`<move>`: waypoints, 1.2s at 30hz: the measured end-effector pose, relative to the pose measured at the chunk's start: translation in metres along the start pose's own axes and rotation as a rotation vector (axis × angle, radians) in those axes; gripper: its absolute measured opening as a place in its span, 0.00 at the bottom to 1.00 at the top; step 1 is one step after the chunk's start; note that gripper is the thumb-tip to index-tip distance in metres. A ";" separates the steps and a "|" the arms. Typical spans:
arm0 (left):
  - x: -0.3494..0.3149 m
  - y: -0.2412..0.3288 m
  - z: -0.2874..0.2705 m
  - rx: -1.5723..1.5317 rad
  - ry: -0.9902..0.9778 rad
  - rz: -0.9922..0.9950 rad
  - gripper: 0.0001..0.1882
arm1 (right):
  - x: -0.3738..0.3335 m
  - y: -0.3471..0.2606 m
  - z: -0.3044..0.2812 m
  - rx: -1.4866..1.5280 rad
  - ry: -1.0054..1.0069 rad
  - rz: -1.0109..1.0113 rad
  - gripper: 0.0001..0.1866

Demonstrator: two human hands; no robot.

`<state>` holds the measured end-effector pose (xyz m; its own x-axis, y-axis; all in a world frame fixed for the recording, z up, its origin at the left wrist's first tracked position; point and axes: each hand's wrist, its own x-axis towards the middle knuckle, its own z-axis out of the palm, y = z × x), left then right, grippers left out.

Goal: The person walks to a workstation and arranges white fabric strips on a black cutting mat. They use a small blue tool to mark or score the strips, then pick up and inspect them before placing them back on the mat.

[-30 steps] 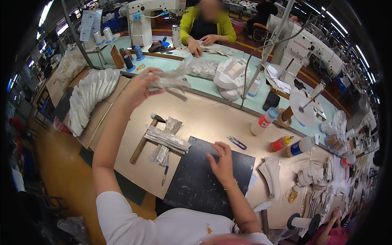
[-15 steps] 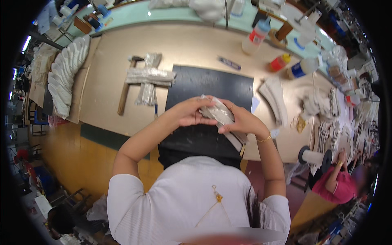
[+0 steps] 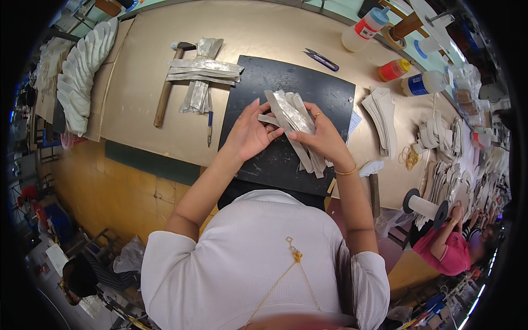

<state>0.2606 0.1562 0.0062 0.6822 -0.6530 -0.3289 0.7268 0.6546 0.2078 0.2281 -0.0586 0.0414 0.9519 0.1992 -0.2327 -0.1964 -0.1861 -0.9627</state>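
A bundle of pale grey, shiny strips [image 3: 292,113] is held over the black mat [image 3: 245,104], its strips fanned at the lower end. My right hand [image 3: 325,137] grips it from the right, thumb on top and fingers behind. My left hand [image 3: 246,133] is at the left side, palm turned up, its fingers closed about one strip that sticks out sideways from the bundle. Part of that strip is hidden by the bundle. Left of the mat, more such strips [image 3: 204,70] lie stacked crosswise.
Beside the crossed stack lie a hammer [image 3: 169,88] and a blue pen-like tool [image 3: 209,129]. Thread snips [image 3: 322,60] lie beyond the mat. Bottles [image 3: 363,33] stand at the back right. Curved pale pieces [image 3: 380,118] lie to the right, white pieces [image 3: 82,74] far left. A person in pink [image 3: 445,250] works at right.
The strip bundle has moved up and farther over the mat, and its strips have spread. My left hand has turned palm up at its left side. The view has tilted.
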 end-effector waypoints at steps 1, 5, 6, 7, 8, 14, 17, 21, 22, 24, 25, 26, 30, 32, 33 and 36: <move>-0.001 -0.005 -0.005 -0.029 -0.029 0.037 0.27 | 0.001 0.000 0.001 0.021 0.002 -0.002 0.43; -0.006 -0.027 0.003 0.059 0.103 0.157 0.37 | 0.001 -0.008 0.005 0.174 0.005 0.043 0.43; -0.006 -0.030 0.012 0.043 0.125 0.172 0.40 | 0.002 -0.008 0.006 0.192 0.011 0.035 0.43; -0.006 -0.033 0.017 0.027 0.147 0.186 0.44 | 0.002 -0.008 0.007 0.211 0.019 0.028 0.43; -0.006 -0.033 0.018 0.028 0.129 0.197 0.45 | 0.002 -0.008 0.007 0.229 0.026 0.020 0.44; 0.001 -0.034 0.025 0.053 0.021 0.225 0.38 | -0.002 -0.009 0.015 0.134 0.040 -0.075 0.44; 0.000 -0.038 0.029 0.088 0.107 0.237 0.34 | -0.003 -0.004 0.021 -0.038 0.034 -0.089 0.43; 0.000 -0.031 0.027 0.202 0.123 0.277 0.30 | -0.007 -0.016 0.025 -0.096 0.140 -0.176 0.23; 0.000 -0.029 0.028 0.226 0.122 0.274 0.30 | -0.008 -0.016 0.025 -0.134 0.169 -0.173 0.20; 0.000 -0.026 0.033 0.178 0.079 0.247 0.29 | -0.007 -0.016 0.025 -0.210 0.225 -0.169 0.15; 0.001 -0.025 0.034 0.155 0.058 0.234 0.28 | -0.007 -0.015 0.026 -0.191 0.242 -0.157 0.14; 0.002 -0.026 0.034 0.144 0.073 0.227 0.28 | -0.006 -0.014 0.026 -0.173 0.259 -0.145 0.13; 0.005 -0.034 0.037 0.151 0.150 0.216 0.25 | -0.004 -0.019 0.031 -0.056 0.310 -0.076 0.11; 0.006 -0.034 0.033 0.190 0.193 0.220 0.22 | -0.003 -0.009 0.031 -0.006 0.306 -0.046 0.10; 0.008 -0.032 0.028 0.216 0.213 0.222 0.21 | -0.002 -0.004 0.031 0.018 0.305 -0.031 0.10; 0.007 -0.028 0.031 0.273 0.216 0.230 0.18 | 0.003 0.004 0.030 0.316 0.304 -0.062 0.08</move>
<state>0.2476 0.1216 0.0263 0.8180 -0.3874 -0.4252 0.5716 0.6302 0.5255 0.2232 -0.0302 0.0327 0.9808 -0.1000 -0.1674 -0.1539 0.1298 -0.9795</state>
